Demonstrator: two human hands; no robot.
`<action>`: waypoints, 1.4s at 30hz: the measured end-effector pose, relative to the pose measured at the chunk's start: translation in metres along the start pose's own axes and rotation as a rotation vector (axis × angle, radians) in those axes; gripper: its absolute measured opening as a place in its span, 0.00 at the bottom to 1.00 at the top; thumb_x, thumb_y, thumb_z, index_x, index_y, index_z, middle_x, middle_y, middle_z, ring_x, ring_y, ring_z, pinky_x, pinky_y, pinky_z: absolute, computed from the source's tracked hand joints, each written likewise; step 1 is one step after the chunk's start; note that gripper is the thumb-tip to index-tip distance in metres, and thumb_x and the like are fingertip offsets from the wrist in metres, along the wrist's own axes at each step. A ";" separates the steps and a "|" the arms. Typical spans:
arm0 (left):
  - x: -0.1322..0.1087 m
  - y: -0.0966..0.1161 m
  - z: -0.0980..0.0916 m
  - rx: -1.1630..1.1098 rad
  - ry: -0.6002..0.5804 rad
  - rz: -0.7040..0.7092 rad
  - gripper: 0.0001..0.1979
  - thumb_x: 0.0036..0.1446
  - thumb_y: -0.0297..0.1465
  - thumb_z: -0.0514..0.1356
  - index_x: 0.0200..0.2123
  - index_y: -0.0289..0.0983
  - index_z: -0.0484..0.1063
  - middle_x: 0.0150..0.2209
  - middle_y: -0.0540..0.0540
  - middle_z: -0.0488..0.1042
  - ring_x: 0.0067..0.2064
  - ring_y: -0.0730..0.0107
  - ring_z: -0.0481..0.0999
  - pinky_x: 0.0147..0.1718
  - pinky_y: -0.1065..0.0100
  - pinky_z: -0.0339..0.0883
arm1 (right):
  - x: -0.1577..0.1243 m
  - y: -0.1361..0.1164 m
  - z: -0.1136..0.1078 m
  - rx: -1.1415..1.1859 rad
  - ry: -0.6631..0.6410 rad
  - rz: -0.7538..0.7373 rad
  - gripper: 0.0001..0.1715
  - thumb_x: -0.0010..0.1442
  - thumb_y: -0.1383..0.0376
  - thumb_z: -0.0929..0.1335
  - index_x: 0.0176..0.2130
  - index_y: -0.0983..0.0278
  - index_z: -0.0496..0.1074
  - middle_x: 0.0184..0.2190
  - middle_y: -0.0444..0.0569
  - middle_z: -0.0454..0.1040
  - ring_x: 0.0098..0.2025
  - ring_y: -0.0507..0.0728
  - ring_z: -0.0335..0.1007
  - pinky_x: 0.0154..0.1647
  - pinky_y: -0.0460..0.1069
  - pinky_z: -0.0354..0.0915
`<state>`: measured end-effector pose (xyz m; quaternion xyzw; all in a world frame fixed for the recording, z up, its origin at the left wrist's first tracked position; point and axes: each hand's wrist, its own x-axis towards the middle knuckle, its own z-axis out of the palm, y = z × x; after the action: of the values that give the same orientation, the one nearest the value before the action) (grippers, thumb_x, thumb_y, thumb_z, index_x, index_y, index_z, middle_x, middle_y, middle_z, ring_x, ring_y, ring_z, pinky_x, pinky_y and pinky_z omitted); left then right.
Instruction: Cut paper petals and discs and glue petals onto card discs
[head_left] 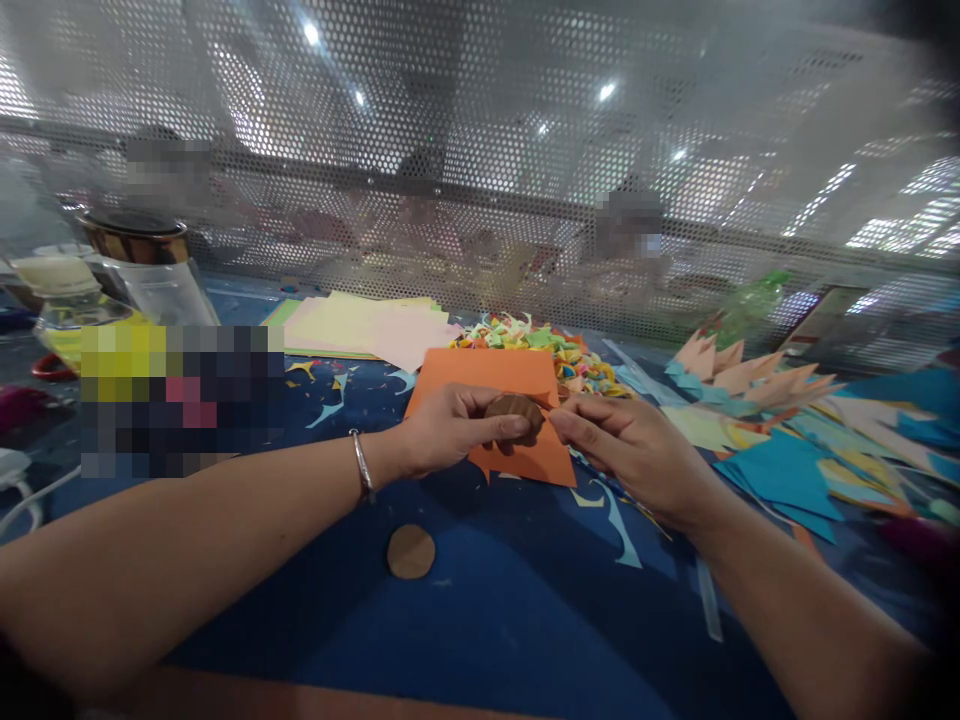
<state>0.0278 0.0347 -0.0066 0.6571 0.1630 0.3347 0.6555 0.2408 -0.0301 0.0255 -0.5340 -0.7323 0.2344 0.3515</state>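
Between the thumb and fingers of my left hand (454, 425) is a small brown round piece (517, 408) with an uneven edge. My right hand (626, 445) is closed in a pinch at that edge, on a small orange paper piece (550, 402) that is mostly hidden. Both hands are held over an orange paper sheet (495, 370) on the blue table. Nearer to me, a flat brown paper disc (411, 552) lies by itself.
Folded paper pieces (510, 330) in many colours are heaped behind the orange sheet. Pale paper sheets (345, 325) are stacked at back left, near a bottle (56, 300) and a glass jar (161, 290). Pointed paper shapes (750, 375) and blue paper (784, 475) lie right. A perforated screen (480, 130) stands behind.
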 end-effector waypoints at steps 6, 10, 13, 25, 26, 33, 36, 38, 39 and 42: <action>-0.001 0.004 0.002 -0.066 -0.029 -0.012 0.13 0.54 0.39 0.70 0.29 0.34 0.78 0.32 0.47 0.75 0.35 0.74 0.73 0.38 0.68 0.65 | 0.000 0.000 0.000 -0.029 0.005 -0.010 0.33 0.63 0.38 0.66 0.23 0.60 0.67 0.19 0.41 0.57 0.22 0.50 0.50 0.22 0.49 0.50; -0.002 0.005 0.001 -0.049 -0.030 -0.045 0.13 0.54 0.39 0.70 0.31 0.34 0.78 0.33 0.47 0.76 0.35 0.74 0.72 0.38 0.68 0.65 | 0.000 -0.001 0.000 -0.016 0.004 -0.011 0.32 0.62 0.39 0.67 0.23 0.60 0.67 0.18 0.42 0.57 0.22 0.51 0.50 0.22 0.49 0.50; -0.001 0.006 0.001 -0.035 -0.040 -0.043 0.14 0.54 0.40 0.70 0.28 0.35 0.77 0.32 0.47 0.75 0.34 0.74 0.71 0.38 0.67 0.65 | 0.001 -0.001 0.000 -0.020 0.011 -0.013 0.33 0.63 0.39 0.67 0.22 0.61 0.66 0.20 0.42 0.58 0.23 0.51 0.52 0.23 0.49 0.51; 0.003 0.000 -0.008 0.081 -0.142 -0.041 0.13 0.56 0.40 0.69 0.30 0.34 0.78 0.29 0.48 0.74 0.32 0.74 0.69 0.37 0.67 0.65 | 0.001 0.000 -0.004 -0.141 -0.058 -0.041 0.33 0.65 0.39 0.64 0.24 0.61 0.67 0.23 0.43 0.61 0.26 0.52 0.57 0.28 0.49 0.56; 0.003 0.000 -0.009 0.089 -0.143 -0.047 0.13 0.56 0.40 0.69 0.30 0.34 0.78 0.28 0.49 0.74 0.32 0.74 0.69 0.37 0.67 0.65 | 0.001 -0.001 -0.004 -0.147 -0.062 -0.040 0.33 0.65 0.39 0.64 0.24 0.61 0.67 0.23 0.43 0.62 0.26 0.52 0.58 0.28 0.49 0.56; 0.003 0.000 -0.011 0.137 -0.165 -0.064 0.13 0.56 0.41 0.69 0.32 0.35 0.79 0.28 0.49 0.74 0.32 0.74 0.68 0.37 0.67 0.64 | 0.001 -0.001 -0.004 -0.151 -0.078 -0.056 0.32 0.65 0.40 0.64 0.24 0.61 0.66 0.22 0.42 0.61 0.25 0.52 0.57 0.26 0.49 0.56; 0.003 0.001 -0.012 0.131 -0.185 -0.047 0.13 0.56 0.40 0.68 0.31 0.35 0.78 0.28 0.50 0.72 0.32 0.75 0.67 0.36 0.68 0.62 | 0.001 -0.002 -0.004 -0.152 -0.080 -0.054 0.33 0.65 0.39 0.63 0.23 0.61 0.65 0.21 0.42 0.59 0.24 0.51 0.55 0.25 0.48 0.55; 0.004 0.002 -0.012 0.127 -0.199 -0.040 0.12 0.57 0.38 0.68 0.29 0.34 0.77 0.28 0.51 0.71 0.32 0.76 0.66 0.36 0.68 0.60 | 0.001 -0.003 -0.004 -0.153 -0.080 -0.051 0.34 0.65 0.38 0.62 0.23 0.61 0.65 0.21 0.42 0.59 0.24 0.52 0.55 0.25 0.48 0.55; 0.004 0.002 -0.013 0.130 -0.207 -0.044 0.12 0.57 0.38 0.67 0.29 0.34 0.77 0.28 0.51 0.71 0.32 0.76 0.66 0.35 0.68 0.60 | 0.001 -0.004 -0.004 -0.156 -0.081 -0.049 0.34 0.64 0.37 0.62 0.23 0.61 0.65 0.21 0.42 0.59 0.24 0.52 0.55 0.25 0.48 0.55; 0.004 0.003 -0.014 0.138 -0.212 -0.076 0.12 0.57 0.37 0.67 0.29 0.35 0.77 0.29 0.50 0.71 0.32 0.75 0.67 0.35 0.68 0.61 | 0.001 -0.004 -0.005 -0.167 -0.083 -0.050 0.35 0.64 0.36 0.62 0.23 0.61 0.66 0.22 0.43 0.61 0.25 0.52 0.57 0.26 0.48 0.56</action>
<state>0.0214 0.0475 -0.0037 0.7256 0.1401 0.2266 0.6345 0.2415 -0.0308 0.0319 -0.5327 -0.7765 0.1857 0.2808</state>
